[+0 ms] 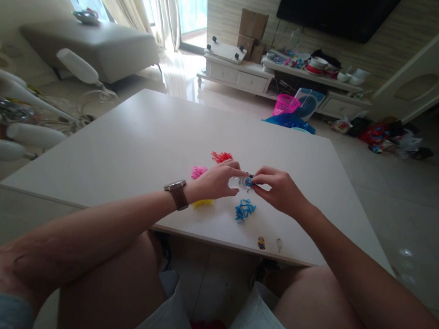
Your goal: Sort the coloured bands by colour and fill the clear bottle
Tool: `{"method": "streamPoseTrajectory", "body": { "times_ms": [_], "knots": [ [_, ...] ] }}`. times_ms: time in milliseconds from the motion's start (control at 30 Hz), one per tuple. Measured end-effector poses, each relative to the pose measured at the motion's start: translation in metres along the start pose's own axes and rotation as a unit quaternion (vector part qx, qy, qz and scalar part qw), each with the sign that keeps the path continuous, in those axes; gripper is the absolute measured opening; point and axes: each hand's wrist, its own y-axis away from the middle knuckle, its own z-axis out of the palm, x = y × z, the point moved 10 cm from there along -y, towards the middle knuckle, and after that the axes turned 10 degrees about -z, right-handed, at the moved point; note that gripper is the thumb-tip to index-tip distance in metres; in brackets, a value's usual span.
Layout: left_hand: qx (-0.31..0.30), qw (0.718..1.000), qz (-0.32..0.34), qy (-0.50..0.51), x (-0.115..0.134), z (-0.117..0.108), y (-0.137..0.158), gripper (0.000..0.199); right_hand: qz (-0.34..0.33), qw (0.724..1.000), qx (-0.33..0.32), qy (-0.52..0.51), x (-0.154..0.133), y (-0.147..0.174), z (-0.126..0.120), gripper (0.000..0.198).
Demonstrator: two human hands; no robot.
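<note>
Over the white table, my left hand (221, 179) is closed round a small clear plastic bottle (237, 183) lying on its side. At the mouth of the bottle my right hand (276, 188) pinches small blue clips (249, 182); how many are in its fingers I cannot make out. A loose pile of blue paper clips (244, 210) lies just below the hands. Heaps of small red pieces (221, 157) and pink pieces (198, 172) sit beyond and left of my left hand. Yellow pieces (202, 203) are partly hidden under my left wrist.
A small yellow-and-blue cartoon figure (261, 242) and a small silvery piece (279, 244) lie near the front edge of the white table (158, 142). Past its far edge stand a pink basket (285, 105) and a blue item (290, 121). White chandelier arms (78, 65) reach in from the left.
</note>
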Motion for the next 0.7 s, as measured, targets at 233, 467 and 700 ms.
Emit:
{"method": "streamPoseTrajectory", "body": {
  "times_ms": [233,467,700],
  "knots": [
    [0.002,1.000,0.004,0.010,0.000,-0.001,0.000,0.037,0.020,1.000,0.009,-0.013,0.002,0.000,0.006,0.006],
    [-0.002,1.000,0.000,0.020,0.001,-0.002,-0.001,0.035,-0.009,0.999,0.043,-0.019,-0.006,-0.001,-0.002,0.006],
    [0.003,1.000,0.008,0.028,0.004,-0.004,-0.001,0.029,-0.033,0.997,0.062,0.004,-0.012,-0.002,-0.007,0.008]
  ]
}}
